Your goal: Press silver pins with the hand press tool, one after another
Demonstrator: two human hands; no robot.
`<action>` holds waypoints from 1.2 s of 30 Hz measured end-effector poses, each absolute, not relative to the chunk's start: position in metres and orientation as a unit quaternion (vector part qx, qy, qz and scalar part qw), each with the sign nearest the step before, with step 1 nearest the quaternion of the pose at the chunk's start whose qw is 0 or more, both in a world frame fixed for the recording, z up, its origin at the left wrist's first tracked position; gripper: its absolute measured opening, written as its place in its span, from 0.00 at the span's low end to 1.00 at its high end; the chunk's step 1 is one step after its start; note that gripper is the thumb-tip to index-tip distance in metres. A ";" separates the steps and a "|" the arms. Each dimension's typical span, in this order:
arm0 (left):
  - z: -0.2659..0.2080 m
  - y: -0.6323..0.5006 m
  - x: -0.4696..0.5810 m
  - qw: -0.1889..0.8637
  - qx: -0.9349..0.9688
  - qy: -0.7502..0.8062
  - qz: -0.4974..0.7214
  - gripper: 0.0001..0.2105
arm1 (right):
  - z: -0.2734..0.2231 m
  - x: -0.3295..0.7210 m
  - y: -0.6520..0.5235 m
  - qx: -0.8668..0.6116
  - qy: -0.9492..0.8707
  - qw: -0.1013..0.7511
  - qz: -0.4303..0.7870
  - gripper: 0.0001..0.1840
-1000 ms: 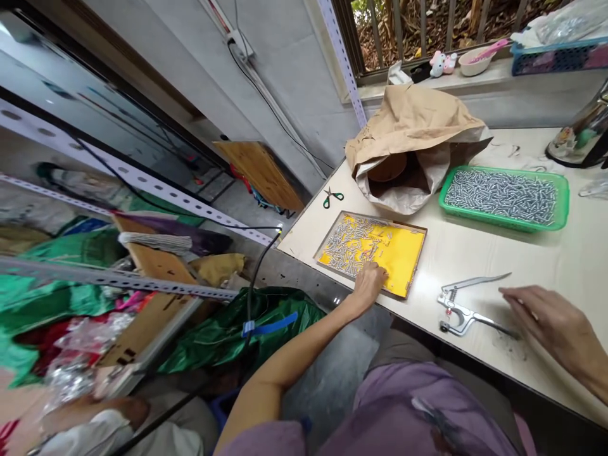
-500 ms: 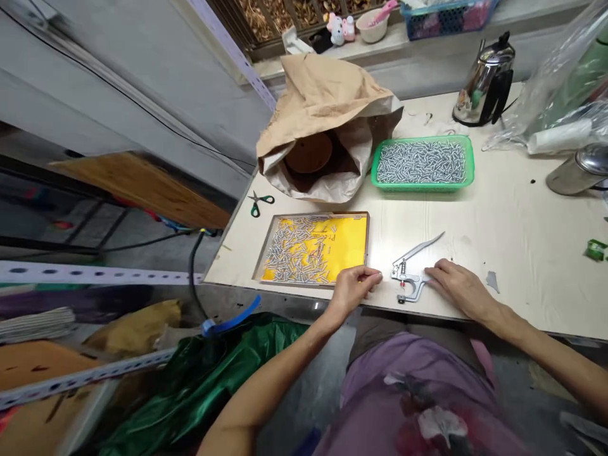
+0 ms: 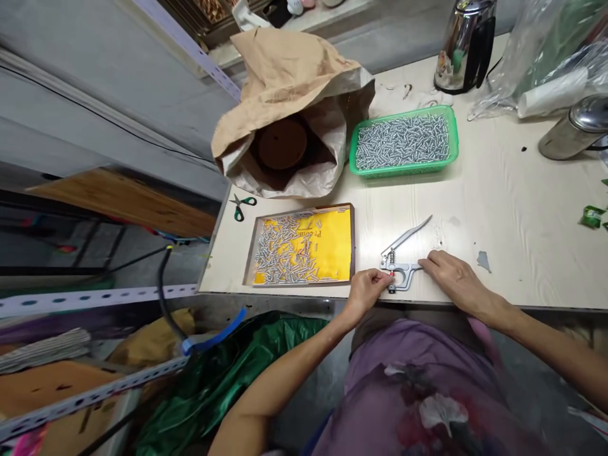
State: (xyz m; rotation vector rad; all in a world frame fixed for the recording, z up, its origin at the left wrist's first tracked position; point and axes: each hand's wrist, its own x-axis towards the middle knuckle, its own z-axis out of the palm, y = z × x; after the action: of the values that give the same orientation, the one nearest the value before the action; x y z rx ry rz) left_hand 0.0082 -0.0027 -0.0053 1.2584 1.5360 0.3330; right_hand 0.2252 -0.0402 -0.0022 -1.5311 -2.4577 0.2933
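A pair of snap-fastener pliers [image 3: 403, 268] with a grey body lies near the table's front edge. Its upper handle is raised, and a spring and a red part show at the jaw. My right hand [image 3: 449, 273] is closed on the end of the lower handle. At the jaw, my left hand [image 3: 369, 289] has thumb and forefinger pinched together; whatever is between them is too small to make out. Left of the pliers, a shallow tray [image 3: 352, 244] with a yellow bottom holds many small silvery metal pieces [image 3: 280, 253].
A green basket [image 3: 403, 171] full of small metal pieces stands behind the pliers. Left of it is an open brown paper bag [image 3: 289, 69]. Scissors [image 3: 241, 208] lie at the left edge. A kettle [image 3: 463, 47], a metal cup [image 3: 570, 130] and plastic wrapping [image 3: 536, 76] are at the right.
My left hand has moved right, from beside the pliers to their jaw. My right hand stays on the handle. The camera view has shifted, so the table's things sit further left and higher.
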 end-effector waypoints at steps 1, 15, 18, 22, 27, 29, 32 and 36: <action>-0.004 -0.001 0.009 0.537 0.526 0.647 0.126 0.08 | -0.002 0.225 -0.040 -0.523 -0.839 0.114 0.100 0.16; 0.006 0.008 0.012 0.641 0.420 0.643 -0.005 0.09 | 0.004 0.230 -0.029 -0.514 -0.843 0.088 0.133 0.10; 0.008 0.006 0.014 0.639 0.406 0.653 0.008 0.07 | 0.000 0.242 -0.009 -0.507 -0.853 0.080 0.098 0.37; 0.007 0.004 0.014 0.638 0.396 0.661 0.017 0.08 | -0.012 0.254 0.015 -0.475 -0.872 0.069 0.098 0.48; 0.006 0.003 0.013 0.638 0.395 0.661 0.011 0.08 | -0.015 0.253 0.026 -0.479 -0.873 0.049 0.082 0.49; 0.007 0.003 0.014 0.640 0.392 0.661 0.013 0.08 | -0.013 0.251 0.026 -0.482 -0.872 0.036 0.078 0.47; 0.006 0.004 0.014 0.642 0.393 0.658 0.015 0.09 | -0.008 0.248 0.024 -0.481 -0.873 0.035 0.076 0.39; 0.002 0.003 0.011 0.637 0.408 0.654 0.007 0.11 | -0.002 0.248 0.018 -0.479 -0.874 0.029 0.077 0.28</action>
State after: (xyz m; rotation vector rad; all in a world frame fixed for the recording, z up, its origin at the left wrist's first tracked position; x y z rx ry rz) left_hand 0.0109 0.0028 0.0023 0.9317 1.4923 0.0148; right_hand 0.2475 0.0182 -0.0016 -1.4775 -2.6957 0.2378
